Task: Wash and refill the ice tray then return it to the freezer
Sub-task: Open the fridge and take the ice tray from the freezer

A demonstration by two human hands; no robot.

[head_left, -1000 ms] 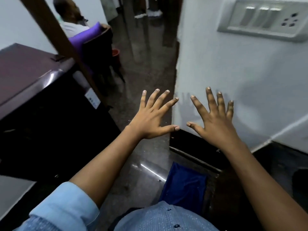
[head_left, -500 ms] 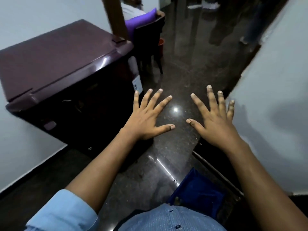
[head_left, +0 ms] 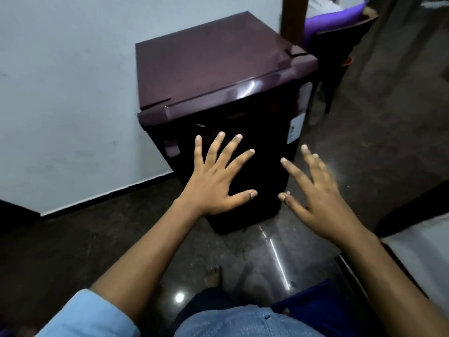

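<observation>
A small dark maroon fridge stands against the white wall, its door shut and facing me. My left hand is held out in front of the door with fingers spread wide, holding nothing. My right hand is beside it, also spread and empty, slightly blurred. Whether either hand touches the door cannot be told. No ice tray is in view.
A white wall runs along the left down to a dark polished floor. A dark chair with a purple cushion stands behind the fridge at the upper right, beside a brown post. A white surface sits at the right edge.
My view has swung left from the wall with the switch panel to the fridge, which now sits straight ahead. Both hands stay spread and empty in front of me.
</observation>
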